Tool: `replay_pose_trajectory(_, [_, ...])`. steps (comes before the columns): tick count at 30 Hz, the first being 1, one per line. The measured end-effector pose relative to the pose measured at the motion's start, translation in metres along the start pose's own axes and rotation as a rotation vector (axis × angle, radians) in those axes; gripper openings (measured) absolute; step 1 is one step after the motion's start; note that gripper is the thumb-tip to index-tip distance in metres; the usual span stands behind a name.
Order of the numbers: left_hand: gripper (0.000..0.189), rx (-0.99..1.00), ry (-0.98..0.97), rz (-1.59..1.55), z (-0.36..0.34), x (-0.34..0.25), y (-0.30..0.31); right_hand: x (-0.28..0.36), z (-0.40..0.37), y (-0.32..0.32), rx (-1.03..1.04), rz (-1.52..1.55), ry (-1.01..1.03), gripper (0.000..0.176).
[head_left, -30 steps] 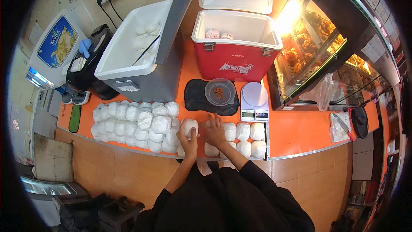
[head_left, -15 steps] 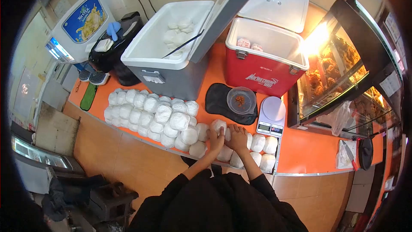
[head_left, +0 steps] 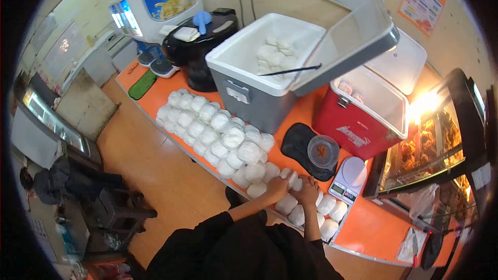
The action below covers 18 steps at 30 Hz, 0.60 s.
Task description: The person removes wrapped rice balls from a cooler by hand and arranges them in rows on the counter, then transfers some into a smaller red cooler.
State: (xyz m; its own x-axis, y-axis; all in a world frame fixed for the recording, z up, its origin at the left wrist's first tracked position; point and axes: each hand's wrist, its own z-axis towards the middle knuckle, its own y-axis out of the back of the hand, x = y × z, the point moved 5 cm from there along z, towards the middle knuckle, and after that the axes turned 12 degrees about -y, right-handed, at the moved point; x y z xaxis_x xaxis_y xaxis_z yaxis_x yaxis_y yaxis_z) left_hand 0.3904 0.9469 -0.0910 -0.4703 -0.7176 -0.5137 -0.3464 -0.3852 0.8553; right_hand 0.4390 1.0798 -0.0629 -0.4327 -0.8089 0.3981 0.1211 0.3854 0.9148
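Between my hands is a round white wrapped bundle (head_left: 296, 184), partly covered by fingers. My left hand (head_left: 277, 189) is closed at its left side, fingers curled in. On its right side, my right hand (head_left: 307, 193) wraps bent fingers around it. A large stack of similar white bundles (head_left: 219, 121) stretches away to the left along the orange counter. More wrapped bundles (head_left: 327, 205) sit in rows to the right of and below my hands.
Behind the stack stands a grey cooler box (head_left: 249, 98), lid raised, with white bundles inside. A red cooler (head_left: 348, 129), a plastic tub (head_left: 323, 151) on a black cloth, a kitchen scale (head_left: 346, 179) and a lit food cabinet (head_left: 425, 150) stand rightward. A knife (head_left: 414, 246) lies far right.
The view has swung left and tilted, so the counter appears shifted and rotated. My left fingers look more curled now, and both hands remain at the wrapped bundle.
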Motion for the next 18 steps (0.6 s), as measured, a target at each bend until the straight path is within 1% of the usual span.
replay_pose_trajectory(2, [0.075, -0.046, -0.296, 0.057, -0.002, -0.004, -0.014, -0.002, 0.001, -0.001, 0.037, -0.061, -0.061, 0.071])
replay_pose_trajectory(3, [0.075, -0.065, -0.278, 0.06, -0.004, -0.002, -0.015, -0.004, 0.001, -0.003, 0.039, -0.063, -0.035, 0.071])
replay_pose_trajectory(5, [0.077, 0.033, -0.315, 0.022, -0.002, 0.0, -0.017, -0.01, 0.007, -0.01, 0.158, -0.026, -0.05, 0.078])
replay_pose_trajectory(6, [0.073, 0.415, -0.198, -0.101, -0.004, -0.018, 0.025, -0.011, 0.008, -0.008, 0.198, -0.015, -0.033, 0.078])
replay_pose_trajectory(7, [0.073, 0.407, -0.198, -0.101, 0.005, -0.008, 0.036, -0.015, 0.011, -0.009, 0.194, -0.018, -0.027, 0.078])
replay_pose_trajectory(9, [0.067, 0.692, -0.299, -0.367, 0.015, 0.003, 0.037, -0.028, 0.012, -0.015, 0.246, 0.144, -0.108, 0.086])
replay_pose_trajectory(10, [0.059, 0.81, -0.384, -0.474, 0.019, -0.006, 0.08, -0.031, 0.013, -0.018, 0.184, 0.16, -0.047, 0.077])
replay_pose_trajectory(11, [0.057, 0.855, -0.519, -0.645, 0.026, -0.015, 0.133, -0.034, 0.012, -0.017, 0.178, 0.164, -0.063, 0.077])
replay_pose_trajectory(12, [0.055, 0.9, -0.655, -0.818, 0.033, -0.022, 0.189, -0.035, 0.009, -0.007, 0.087, 0.303, -0.058, 0.071])
replay_pose_trajectory(13, [0.051, 0.833, -0.72, -0.933, 0.043, -0.027, 0.246, -0.033, 0.004, 0.007, -0.01, 0.44, -0.052, 0.066])
replay_pose_trajectory(14, [0.049, 0.67, -0.813, -0.968, 0.059, -0.035, 0.304, -0.028, -0.002, 0.02, -0.051, 0.441, -0.074, 0.057])
replay_pose_trajectory(15, [0.049, 0.519, -0.834, -1.003, 0.074, -0.037, 0.354, -0.03, -0.002, 0.021, -0.068, 0.439, -0.095, 0.057])
replay_pose_trajectory(16, [0.047, 0.323, -0.772, -1.152, 0.103, -0.031, 0.388, -0.036, -0.002, 0.023, -0.109, 0.519, -0.135, 0.044])
replay_pose_trajectory(17, [0.041, 0.167, -0.839, -1.337, 0.137, -0.027, 0.418, -0.04, -0.003, 0.025, -0.152, 0.599, -0.173, 0.032])
replay_pose_trajectory(18, [0.039, 0.047, -0.827, -1.429, 0.168, -0.023, 0.444, -0.039, -0.004, 0.025, -0.229, 0.791, -0.181, 0.024])
